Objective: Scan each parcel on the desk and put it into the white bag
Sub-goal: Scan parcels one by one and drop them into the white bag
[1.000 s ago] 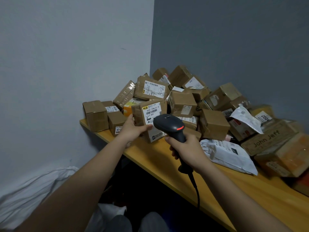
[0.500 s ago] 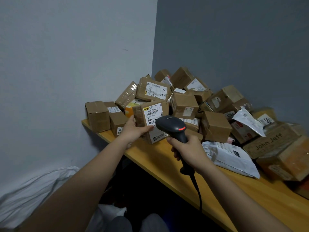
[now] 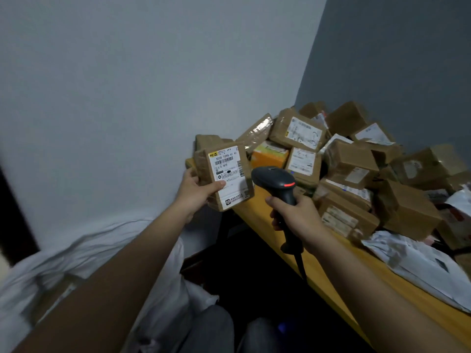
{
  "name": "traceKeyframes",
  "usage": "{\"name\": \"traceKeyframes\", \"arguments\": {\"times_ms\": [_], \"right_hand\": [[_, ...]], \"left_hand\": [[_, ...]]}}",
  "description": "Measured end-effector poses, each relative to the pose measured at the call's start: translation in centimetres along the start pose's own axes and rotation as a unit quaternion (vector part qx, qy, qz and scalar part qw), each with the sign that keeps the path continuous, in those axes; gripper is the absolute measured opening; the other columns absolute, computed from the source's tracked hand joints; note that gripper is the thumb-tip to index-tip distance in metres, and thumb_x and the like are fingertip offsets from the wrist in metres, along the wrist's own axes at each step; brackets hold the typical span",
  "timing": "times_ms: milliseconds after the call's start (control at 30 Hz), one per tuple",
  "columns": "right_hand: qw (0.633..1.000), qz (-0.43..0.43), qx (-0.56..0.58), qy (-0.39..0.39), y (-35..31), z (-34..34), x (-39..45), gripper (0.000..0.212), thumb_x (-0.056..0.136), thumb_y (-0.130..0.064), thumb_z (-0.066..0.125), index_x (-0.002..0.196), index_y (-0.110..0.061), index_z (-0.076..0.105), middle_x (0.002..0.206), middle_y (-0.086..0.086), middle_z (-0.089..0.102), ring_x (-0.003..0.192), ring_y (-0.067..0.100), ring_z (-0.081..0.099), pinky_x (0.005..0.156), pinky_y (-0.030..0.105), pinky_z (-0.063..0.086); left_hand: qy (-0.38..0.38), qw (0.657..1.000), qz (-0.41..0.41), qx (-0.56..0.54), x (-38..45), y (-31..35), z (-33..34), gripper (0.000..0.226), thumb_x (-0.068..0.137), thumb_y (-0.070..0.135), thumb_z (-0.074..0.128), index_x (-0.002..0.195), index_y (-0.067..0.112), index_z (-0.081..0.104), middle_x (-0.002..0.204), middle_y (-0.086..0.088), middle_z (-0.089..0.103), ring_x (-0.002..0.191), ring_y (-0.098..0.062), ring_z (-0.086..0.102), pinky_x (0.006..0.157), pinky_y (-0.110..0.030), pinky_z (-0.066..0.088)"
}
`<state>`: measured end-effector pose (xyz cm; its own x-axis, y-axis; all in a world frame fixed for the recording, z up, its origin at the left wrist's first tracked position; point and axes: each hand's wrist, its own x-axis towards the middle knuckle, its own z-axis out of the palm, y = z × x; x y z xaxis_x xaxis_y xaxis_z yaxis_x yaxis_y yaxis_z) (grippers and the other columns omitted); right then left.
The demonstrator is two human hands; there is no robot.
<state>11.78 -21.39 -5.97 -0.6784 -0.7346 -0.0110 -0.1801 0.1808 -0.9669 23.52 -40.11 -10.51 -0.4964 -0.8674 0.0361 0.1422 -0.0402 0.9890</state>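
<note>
While lifted clear of the desk (image 3: 339, 271), parcel (image 3: 224, 175) in left hand (image 3: 197, 192): thumb pressed flat across the lower label, fingers curled round the far edge behind. Brown carton, taped, white label facing the camera, barcode and printed number legible near the top. Held off the desk's near left corner, tilted slightly.

Right hand (image 3: 297, 216) wrapped tight round the grip of a black scanner (image 3: 276, 183). Scanner head just right of the parcel, not touching it, red light lit on its side. Cord (image 3: 300, 266) hanging from the grip's base, down past the desk edge.

Heap of brown cartons (image 3: 351, 164) piled against the corner where the pale wall meets the grey one; most labelled, some stacked askew. Orange box (image 3: 270, 154) low in the heap, behind the scanner. White mailer (image 3: 418, 266) lying flat on the desk at right, in front of the heap.

White bag (image 3: 84, 253) slumped on the floor at lower left, beneath the left forearm; brownish shape showing inside it, possibly a carton, too blurred to confirm. Grey trouser knees (image 3: 219, 329) at bottom centre.
</note>
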Motion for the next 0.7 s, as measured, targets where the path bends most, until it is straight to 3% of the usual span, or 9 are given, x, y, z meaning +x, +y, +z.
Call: {"name": "traceKeyframes", "arguments": {"times_ms": [67, 133, 233, 367, 467, 600, 700], "right_hand": [[1.000, -0.007, -0.018, -0.011, 0.3, 3.2, 1.2, 0.016, 0.090, -0.016, 0.069, 0.084, -0.005, 0.059, 0.063, 0.008, 0.055, 0.052, 0.020, 0.052, 0.051, 0.031, 0.046], [0.998, -0.024, -0.043, -0.025, 1.3, 6.7, 2.5, 0.018, 0.088, -0.016, 0.070, 0.079, -0.006, 0.058, 0.058, 0.007, 0.054, 0.050, 0.020, 0.052, 0.050, 0.031, 0.044], [0.994, -0.037, -0.086, -0.062, 3.2, 11.9, 4.2, 0.022, 0.085, -0.019, 0.072, 0.070, -0.010, 0.059, 0.054, 0.004, 0.057, 0.050, 0.019, 0.055, 0.053, 0.034, 0.046], [0.984, -0.027, -0.129, -0.119, 6.3, 18.7, 5.6, 0.026, 0.084, -0.018, 0.071, 0.063, -0.012, 0.057, 0.051, 0.003, 0.056, 0.040, 0.012, 0.052, 0.046, 0.023, 0.042], [0.975, 0.000, -0.156, -0.158, 9.1, 23.0, 6.8, 0.022, 0.082, -0.018, 0.072, 0.067, -0.011, 0.059, 0.055, 0.009, 0.057, 0.042, 0.017, 0.052, 0.050, 0.029, 0.045], [0.957, 0.020, -0.220, -0.188, 13.6, 27.1, 8.6, 0.022, 0.080, -0.023, 0.074, 0.064, -0.017, 0.060, 0.060, 0.008, 0.061, 0.052, 0.023, 0.058, 0.060, 0.038, 0.052], [0.946, 0.043, -0.251, -0.200, 17.1, 28.7, 9.9, 0.021, 0.077, -0.027, 0.075, 0.065, -0.016, 0.062, 0.063, 0.008, 0.065, 0.059, 0.028, 0.063, 0.067, 0.042, 0.056]], "left_hand": [[0.050, 0.999, -0.004, -0.009, 0.2, -1.0, -4.1, 0.061, 0.078, 0.007, 0.078, 0.124, 0.008, 0.038, 0.105, 0.006, 0.062, 0.101, -0.016, 0.063, 0.087, -0.039, 0.055], [0.091, 0.996, -0.008, -0.002, 0.2, -2.5, -8.2, 0.071, 0.076, 0.009, 0.080, 0.131, 0.005, 0.037, 0.113, 0.002, 0.063, 0.104, -0.019, 0.064, 0.092, -0.046, 0.053], [0.153, 0.987, -0.036, 0.019, -0.5, -5.4, -14.0, 0.072, 0.078, 0.007, 0.078, 0.133, 0.006, 0.032, 0.104, 0.007, 0.056, 0.102, -0.016, 0.058, 0.093, -0.041, 0.051], [0.230, 0.968, -0.092, 0.042, -1.7, -10.9, -20.9, 0.078, 0.075, 0.009, 0.081, 0.136, 0.008, 0.033, 0.131, -0.004, 0.051, 0.114, -0.023, 0.055, 0.095, -0.044, 0.051], [0.278, 0.948, -0.134, 0.083, -3.1, -15.4, -25.5, 0.080, 0.075, 0.015, 0.082, 0.138, 0.008, 0.034, 0.133, -0.004, 0.050, 0.115, -0.022, 0.054, 0.091, -0.040, 0.052], [0.277, 0.915, -0.188, 0.226, -4.5, -20.4, -29.7, 0.095, 0.064, 0.042, 0.084, 0.139, 0.018, 0.032, 0.138, -0.009, 0.050, 0.121, -0.030, 0.053, 0.097, -0.050, 0.049], [0.235, 0.895, -0.188, 0.330, -4.0, -23.2, -30.5, 0.087, 0.072, 0.032, 0.082, 0.141, 0.008, 0.036, 0.138, -0.014, 0.049, 0.122, -0.031, 0.050, 0.096, -0.037, 0.044]]}}
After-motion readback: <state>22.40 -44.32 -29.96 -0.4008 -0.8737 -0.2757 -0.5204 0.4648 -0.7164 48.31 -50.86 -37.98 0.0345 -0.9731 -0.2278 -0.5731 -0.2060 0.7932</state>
